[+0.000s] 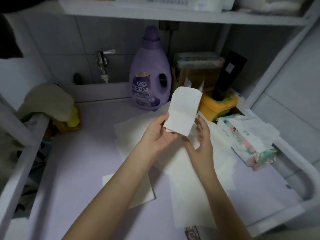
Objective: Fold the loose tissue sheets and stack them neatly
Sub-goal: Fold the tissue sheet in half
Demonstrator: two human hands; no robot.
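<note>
White, soft paper with faint crease lines across it: the folded tissue (182, 111) is a narrow oblong with a rounded top. It stands upright above the worktop (83, 153), which is smooth and lilac. On my screen the left hand (159, 134) pinches it at the lower left edge, thumb on the front and fingers behind. The right hand (200, 137) is just beside the tissue's right edge with its fingers relaxed and spread. It is blurred, so I cannot tell whether it touches the paper.

Under and below the grip lie the loose sheets (187, 196), flat, thin and overlapping at odd angles.

Right of the grip sits a soft tissue pack (242, 144) with a pink and teal floral print. I can read "COTTON" on its white side, and crumpled sheets lie over its top.

Beyond the grip and slightly left stands a glossy purple plastic bottle (149, 73) with a handle hole; its label reads 衣物柔顺剂. Beyond the grip to the right is a yellow box (216, 105) with a black tube (226, 73) upright at it. The tube's pale label is too small to read.

Far left of the grip, a pale cloth (50, 101) is draped over a rail, and a metal tap (102, 63) juts from the tiled wall.
</note>
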